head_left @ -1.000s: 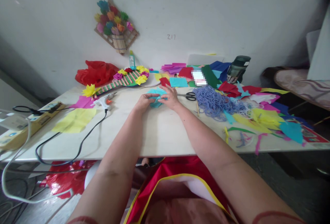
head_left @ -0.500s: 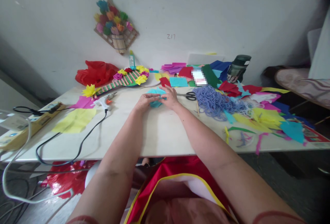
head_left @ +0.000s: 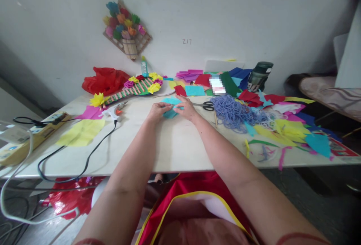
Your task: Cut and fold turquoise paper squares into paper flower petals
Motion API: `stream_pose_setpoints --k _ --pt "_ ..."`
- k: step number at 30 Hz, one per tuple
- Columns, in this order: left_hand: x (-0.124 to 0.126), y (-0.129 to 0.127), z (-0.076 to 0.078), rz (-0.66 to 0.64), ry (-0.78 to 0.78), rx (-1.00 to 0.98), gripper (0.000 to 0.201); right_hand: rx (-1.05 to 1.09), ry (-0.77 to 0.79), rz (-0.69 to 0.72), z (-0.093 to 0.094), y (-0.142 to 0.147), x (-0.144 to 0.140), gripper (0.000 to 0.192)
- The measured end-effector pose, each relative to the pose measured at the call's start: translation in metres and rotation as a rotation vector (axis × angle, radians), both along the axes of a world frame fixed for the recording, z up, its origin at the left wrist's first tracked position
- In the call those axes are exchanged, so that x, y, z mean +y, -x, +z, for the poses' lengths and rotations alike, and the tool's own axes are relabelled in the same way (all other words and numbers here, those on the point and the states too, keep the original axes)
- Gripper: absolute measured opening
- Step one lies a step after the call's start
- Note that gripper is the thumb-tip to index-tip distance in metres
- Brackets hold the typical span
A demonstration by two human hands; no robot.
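1. Head view: both forearms reach forward over a pale table [head_left: 175,147]; hands close together near its middle, towards the wall.
2. Turquoise paper [head_left: 169,100], crumpled or folded, lies between the hands, just above or on the tabletop; cannot tell which.
3. Left hand [head_left: 157,112]: thumb and fingers pinched on the paper's near left part.
4. Right hand [head_left: 186,109]: fingers spread, fingertips at the paper's right side. Cannot tell whether they close on it.
5. Right of the right hand: black-handled scissors [head_left: 208,106], then a loose heap of blue-violet yarn [head_left: 228,111].
6. Just beyond the hands: a red piece [head_left: 180,91] and a flat turquoise sheet [head_left: 195,90], side by side.
7. Left of the left hand: white glue gun [head_left: 113,112], cord trailing towards the near edge; yellow sheet [head_left: 81,132] beside it.
8. Behind the glue gun: lute-shaped striped piece [head_left: 135,87], trimmed with paper flowers.
9. Far right, near the wall: dark bottle [head_left: 259,76], upright, slightly leaning in view.
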State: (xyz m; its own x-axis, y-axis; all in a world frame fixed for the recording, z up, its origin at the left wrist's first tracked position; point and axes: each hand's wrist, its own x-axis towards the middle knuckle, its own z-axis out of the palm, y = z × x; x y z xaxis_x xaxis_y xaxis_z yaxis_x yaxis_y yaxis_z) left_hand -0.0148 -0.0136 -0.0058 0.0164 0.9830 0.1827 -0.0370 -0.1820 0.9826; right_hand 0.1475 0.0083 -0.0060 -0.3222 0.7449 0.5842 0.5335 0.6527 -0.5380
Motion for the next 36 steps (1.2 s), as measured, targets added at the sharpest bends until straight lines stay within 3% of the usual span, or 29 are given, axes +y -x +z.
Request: stream_pose_setpoints --k 8,12,18,24,27,31,36 --pt "0.000 0.000 0.001 0.037 0.018 -0.002 0.030 0.250 0.126 0.087 0.010 -0.023 0.000 0.013" --pt "0.001 0.001 0.001 0.036 0.014 -0.009 0.031 0.249 0.144 0.121 0.007 -0.024 0.002 0.008" --pt "0.000 0.001 0.001 0.029 0.001 -0.013 0.033 0.210 0.054 0.091 -0.002 -0.017 0.007 0.004" --pt "0.000 0.000 0.001 0.023 -0.009 -0.016 0.034 0.248 0.078 0.114 -0.002 -0.016 0.008 0.009" --pt "-0.001 -0.001 0.002 0.037 -0.009 -0.019 0.035 0.351 0.163 0.150 0.001 -0.018 0.006 0.009" --pt "-0.003 -0.002 0.004 0.034 -0.003 -0.009 0.034 0.544 0.326 0.164 0.005 -0.020 0.003 0.029" --pt "-0.003 -0.004 0.004 -0.003 0.001 0.061 0.037 0.498 0.522 0.125 0.008 -0.017 -0.002 0.037"
